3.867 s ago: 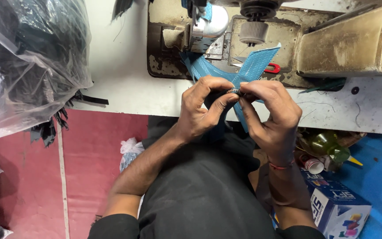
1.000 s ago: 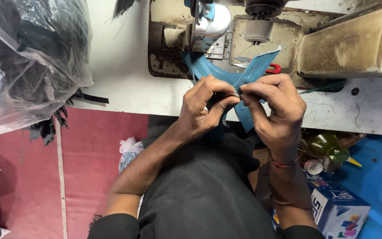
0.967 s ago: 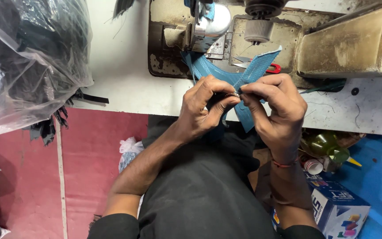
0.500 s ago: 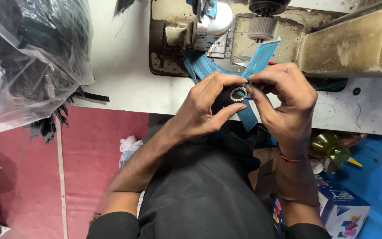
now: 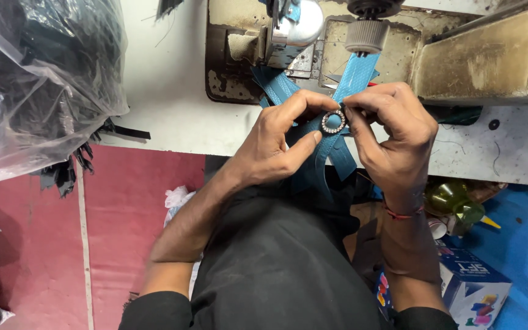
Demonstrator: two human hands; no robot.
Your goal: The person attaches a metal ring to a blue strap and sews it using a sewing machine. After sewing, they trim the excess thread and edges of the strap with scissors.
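The round studded ring (image 5: 333,121) sat at upper centre, threaded on a blue strap (image 5: 337,143), pinched between left hand (image 5: 276,146) and right hand (image 5: 392,137) fingertips, just off the white table's (image 5: 172,116) near edge, below the sewing machine (image 5: 478,55).

On the table (image 5: 172,116), the sewing machine (image 5: 459,55) stands far right and the plastic bag (image 5: 38,79) lies at the left edge. The hands meet before the machine: left hand (image 5: 276,146), right hand (image 5: 392,137), ring (image 5: 333,121) and strap (image 5: 352,79) between. A box (image 5: 472,290), perhaps cardboard, sits near right.
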